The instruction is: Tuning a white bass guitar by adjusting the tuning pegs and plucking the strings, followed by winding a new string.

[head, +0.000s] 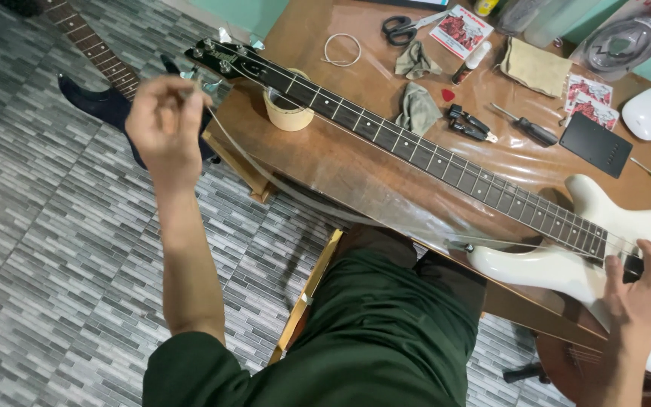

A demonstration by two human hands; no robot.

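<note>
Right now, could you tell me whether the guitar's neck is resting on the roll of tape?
Yes, the dark neck lies across the top of the tape roll standing on the table.

White bass guitar (566, 264) flat on table, string (280, 185) slack

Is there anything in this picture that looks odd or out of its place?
Yes. A loose string hangs slack off the table edge instead of lying taut along the white guitar. The left hand pinches its end near the headstock; the right hand rests on the body. A dark guitar lies on the floor.
</note>
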